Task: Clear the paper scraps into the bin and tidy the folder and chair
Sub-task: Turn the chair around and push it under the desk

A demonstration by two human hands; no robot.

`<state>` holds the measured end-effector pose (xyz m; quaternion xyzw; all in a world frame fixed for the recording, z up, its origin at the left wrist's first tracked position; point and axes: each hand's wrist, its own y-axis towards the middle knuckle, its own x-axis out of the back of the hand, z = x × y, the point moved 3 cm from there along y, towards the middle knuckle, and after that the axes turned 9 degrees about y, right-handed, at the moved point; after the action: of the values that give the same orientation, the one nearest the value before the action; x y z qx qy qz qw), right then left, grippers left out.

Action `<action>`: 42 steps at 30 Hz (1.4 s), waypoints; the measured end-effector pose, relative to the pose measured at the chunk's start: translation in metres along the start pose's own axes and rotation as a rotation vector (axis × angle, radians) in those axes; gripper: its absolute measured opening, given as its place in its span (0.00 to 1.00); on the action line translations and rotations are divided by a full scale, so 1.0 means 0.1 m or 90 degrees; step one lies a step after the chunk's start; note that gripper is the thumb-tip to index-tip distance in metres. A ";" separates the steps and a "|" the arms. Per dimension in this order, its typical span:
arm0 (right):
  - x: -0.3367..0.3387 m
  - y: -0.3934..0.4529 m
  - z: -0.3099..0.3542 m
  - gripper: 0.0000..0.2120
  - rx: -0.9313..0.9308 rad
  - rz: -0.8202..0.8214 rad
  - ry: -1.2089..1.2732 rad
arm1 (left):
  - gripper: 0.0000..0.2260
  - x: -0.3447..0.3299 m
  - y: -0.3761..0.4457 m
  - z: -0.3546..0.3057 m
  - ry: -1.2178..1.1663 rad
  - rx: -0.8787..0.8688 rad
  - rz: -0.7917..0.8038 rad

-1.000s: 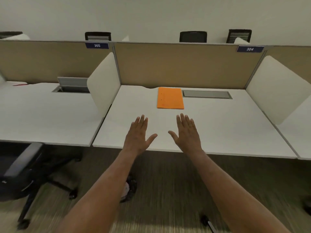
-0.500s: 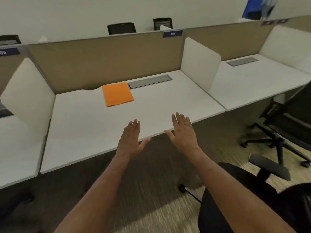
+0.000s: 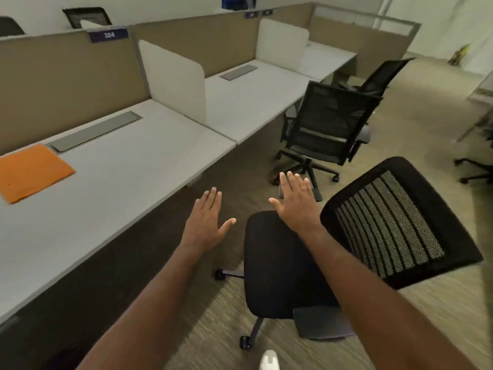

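Two empty hands [image 3: 253,209], folder [image 3: 32,172] edge cropped

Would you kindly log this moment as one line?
left hand: open, empty | right hand: open, above chair seat | folder: on desk

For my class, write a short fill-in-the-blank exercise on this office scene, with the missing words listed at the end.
1. The folder lying on the desk is coloured ______.
2. Both the left hand and the right hand are open and hold ______.
3. The right hand hovers over the seat of the nearest ______, which is black.
4. The blue label on the partition behind the folder reads ______.

Missing words: orange; nothing; chair; 304
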<state>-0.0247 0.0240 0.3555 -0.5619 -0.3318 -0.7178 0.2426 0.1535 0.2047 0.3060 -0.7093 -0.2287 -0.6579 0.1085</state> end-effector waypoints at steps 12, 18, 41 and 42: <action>1.32 -0.34 -2.57 0.33 -0.107 -0.105 -0.145 | 0.38 -0.78 0.35 -1.92 -0.053 -0.202 0.068; 1.66 -0.21 -3.70 0.28 -0.052 -0.033 -0.228 | 0.36 -1.42 0.40 -2.73 -0.056 -0.226 0.135; 0.32 0.56 -5.12 0.47 -0.370 0.050 0.302 | 0.31 -3.38 -0.30 -3.82 -0.118 -0.174 0.767; 0.32 0.57 -5.09 0.47 -0.368 0.046 0.301 | 0.31 -3.40 -0.34 -3.78 -0.118 -0.165 0.770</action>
<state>-0.3199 -0.3943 0.3228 -0.4372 -0.0303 -0.8829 0.1687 -0.2065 0.0002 0.0085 -0.7750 0.2863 -0.4381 0.3543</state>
